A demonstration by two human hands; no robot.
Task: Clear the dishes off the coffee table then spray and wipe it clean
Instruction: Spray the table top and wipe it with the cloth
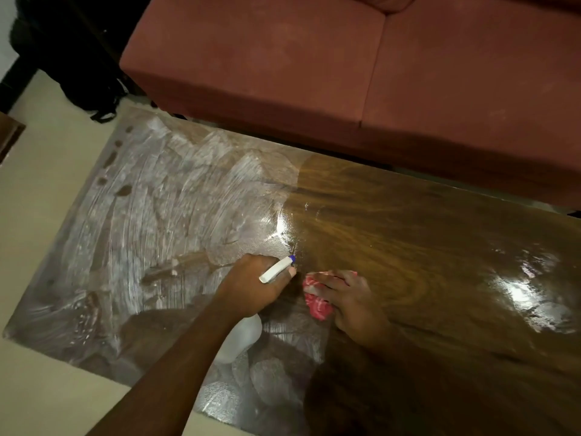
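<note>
Desk half smeared with white foam.
Spray bottle is grasped in left hand grip; red cloth is pressed down under right hand, grip released.

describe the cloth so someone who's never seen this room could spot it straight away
Find the wooden coffee table in front of the red sofa. Near its middle, where the white smears meet bare glossy wood, the right hand rests on a crumpled cloth. It is the only pink-red thing on the table, beside the white spray bottle that the left hand grips.
</note>
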